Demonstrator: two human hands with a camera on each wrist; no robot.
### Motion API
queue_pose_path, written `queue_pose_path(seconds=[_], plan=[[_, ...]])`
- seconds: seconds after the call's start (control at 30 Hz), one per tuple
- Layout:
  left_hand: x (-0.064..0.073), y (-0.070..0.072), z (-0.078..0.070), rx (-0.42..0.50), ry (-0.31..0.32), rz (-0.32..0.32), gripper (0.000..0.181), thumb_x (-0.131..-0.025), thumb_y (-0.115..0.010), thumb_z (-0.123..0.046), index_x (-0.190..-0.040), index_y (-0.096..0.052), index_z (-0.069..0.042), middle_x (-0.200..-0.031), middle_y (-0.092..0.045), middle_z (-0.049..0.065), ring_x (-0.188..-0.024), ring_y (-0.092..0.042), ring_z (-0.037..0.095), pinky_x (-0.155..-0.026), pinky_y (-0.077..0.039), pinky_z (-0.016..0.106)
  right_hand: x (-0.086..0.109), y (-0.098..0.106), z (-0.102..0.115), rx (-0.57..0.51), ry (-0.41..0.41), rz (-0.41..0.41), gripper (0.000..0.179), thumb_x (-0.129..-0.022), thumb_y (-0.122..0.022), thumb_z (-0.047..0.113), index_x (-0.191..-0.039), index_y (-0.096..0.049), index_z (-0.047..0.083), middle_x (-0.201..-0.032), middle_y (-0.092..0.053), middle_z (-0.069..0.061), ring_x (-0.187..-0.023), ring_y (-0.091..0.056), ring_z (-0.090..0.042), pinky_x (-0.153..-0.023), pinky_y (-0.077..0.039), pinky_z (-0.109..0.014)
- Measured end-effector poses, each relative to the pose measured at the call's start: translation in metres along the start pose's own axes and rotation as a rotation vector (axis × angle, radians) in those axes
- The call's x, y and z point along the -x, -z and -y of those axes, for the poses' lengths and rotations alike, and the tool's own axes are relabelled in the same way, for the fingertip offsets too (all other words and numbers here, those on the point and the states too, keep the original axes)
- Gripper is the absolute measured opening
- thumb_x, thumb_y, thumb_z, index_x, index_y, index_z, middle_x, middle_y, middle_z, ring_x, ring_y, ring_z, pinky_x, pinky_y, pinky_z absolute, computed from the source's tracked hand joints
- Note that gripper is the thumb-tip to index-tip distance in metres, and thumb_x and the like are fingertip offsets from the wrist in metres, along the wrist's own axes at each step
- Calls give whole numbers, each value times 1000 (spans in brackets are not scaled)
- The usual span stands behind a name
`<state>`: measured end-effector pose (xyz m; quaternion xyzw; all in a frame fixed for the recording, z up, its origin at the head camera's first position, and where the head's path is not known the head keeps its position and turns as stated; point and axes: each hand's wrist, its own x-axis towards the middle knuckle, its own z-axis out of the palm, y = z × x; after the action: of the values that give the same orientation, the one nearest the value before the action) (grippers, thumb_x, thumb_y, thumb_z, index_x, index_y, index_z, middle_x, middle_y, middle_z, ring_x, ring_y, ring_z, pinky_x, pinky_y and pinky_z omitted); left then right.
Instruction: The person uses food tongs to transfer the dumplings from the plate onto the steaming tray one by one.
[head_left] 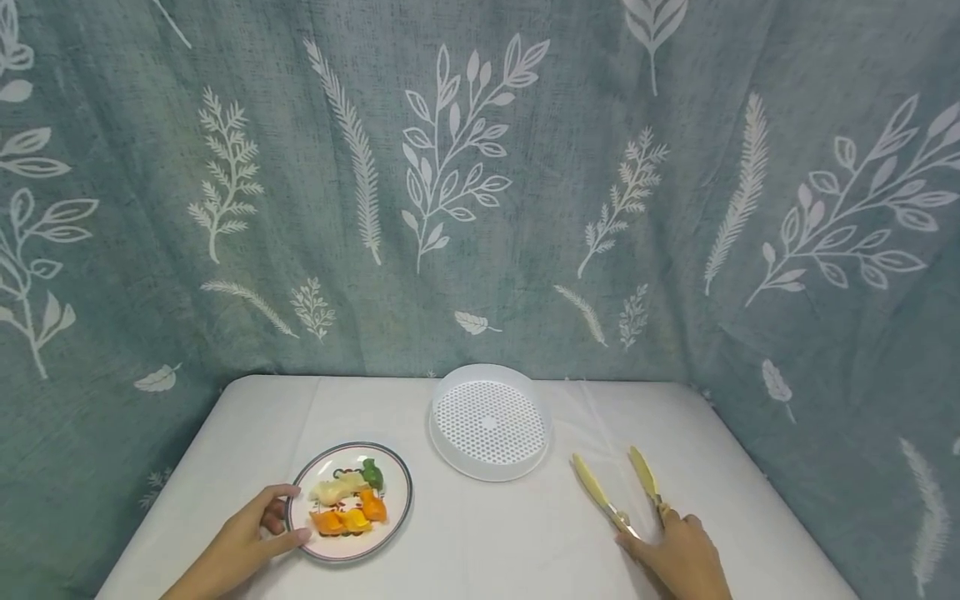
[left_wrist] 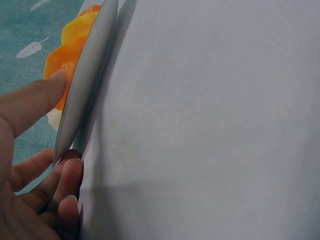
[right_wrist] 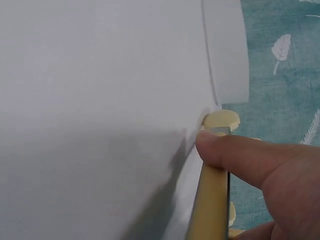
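Observation:
My left hand [head_left: 251,535] grips the left rim of a round white plate [head_left: 394,477] with dark and red rim lines. Its thumb lies over the rim, and other fingers are at the outer edge, partly hidden. On the plate sit several dumpling-shaped pieces: orange and yellow ones [head_left: 341,522], a pale one [head_left: 337,488] and a green one [head_left: 372,473]. In the left wrist view the plate [left_wrist: 87,82] appears edge-on. My right hand [head_left: 681,557] holds metal tongs [head_left: 596,487] with pale yellow tips, their arms spread apart with nothing between them.
A white round steamer tray [head_left: 491,421] with a perforated base stands at the back middle, between plate and tongs. A white cloth covers the table [head_left: 510,533]. Green leaf-patterned fabric [head_left: 480,208] hangs behind and at both sides.

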<state>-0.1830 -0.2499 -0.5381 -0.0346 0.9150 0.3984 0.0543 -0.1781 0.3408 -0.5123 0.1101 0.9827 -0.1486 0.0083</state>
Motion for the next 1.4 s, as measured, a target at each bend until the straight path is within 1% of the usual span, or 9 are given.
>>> queue_pose_path(seconds=[0.13,0.27,0.37,0.57,0.77,0.87,0.97,1.1,1.4], plan=[[-1,1,2,28,32,12,88,-73,-90,-51,-138,-52,-5,-101,-60,2,-88,-52,18,-71,-43,32,-4,9,-1,-54,-18,37,113,-75,-82,66,-126,-46,-28,-91,-59,-28,-84,-62,-39,-77,-53,-58],[-2,2,2,48,62,20,93,-69,-92,-53,-138,-52,-5,-103,-60,3,-89,-52,19,-71,-43,32,-7,9,-1,-81,-34,59,111,-79,-80,62,-131,-41,-27,-100,-59,-34,-93,-63,-48,-83,-51,-64],[-3,2,2,50,61,19,93,-70,-91,-52,-139,-51,-5,-103,-60,3,-89,-51,19,-71,-43,32,-8,6,0,-98,-61,75,116,-79,-76,67,-136,-35,-26,-105,-55,-38,-95,-62,-51,-84,-50,-65],[-2,2,1,53,30,22,85,-76,-91,-44,-140,-50,-6,-103,-59,2,-88,-50,18,-70,-41,31,-7,5,-2,-104,-40,38,124,-76,-72,77,-137,-35,-24,-103,-56,-36,-87,-63,-42,-76,-52,-60],[-4,0,2,38,23,14,88,-74,-91,-45,-141,-50,-4,-101,-58,3,-86,-50,18,-72,-42,33,-10,6,-3,-123,-2,3,124,-79,-71,76,-139,-36,-26,-110,-57,-41,-98,-62,-53,-84,-50,-63],[-4,-1,2,31,38,8,92,-72,-92,-49,-141,-51,-4,-100,-58,3,-85,-50,18,-72,-42,34,-9,8,0,-138,14,-15,123,-80,-71,75,-140,-36,-26,-107,-60,-38,-95,-63,-50,-83,-51,-63],[-4,-1,1,32,50,3,93,-71,-92,-49,-140,-51,-4,-100,-58,3,-85,-50,18,-73,-43,34,-8,12,4,-164,18,-27,122,-80,-72,74,-142,-36,-25,-91,-59,-24,-81,-61,-35,-71,-53,-51],[-3,0,1,34,39,6,90,-74,-91,-47,-141,-51,-3,-101,-59,3,-85,-50,18,-74,-43,36,-4,15,12,-182,40,-46,119,-79,-74,72,-141,-39,-24,-77,-47,-9,-68,-47,-22,-59,-41,-36],[-2,1,1,46,17,0,88,-74,-92,-43,-142,-51,-4,-102,-59,3,-86,-50,19,-74,-42,36,1,17,30,-147,138,-94,98,-81,-76,67,-132,-55,-13,-74,-42,-4,-64,-39,-18,-58,-34,-33]])
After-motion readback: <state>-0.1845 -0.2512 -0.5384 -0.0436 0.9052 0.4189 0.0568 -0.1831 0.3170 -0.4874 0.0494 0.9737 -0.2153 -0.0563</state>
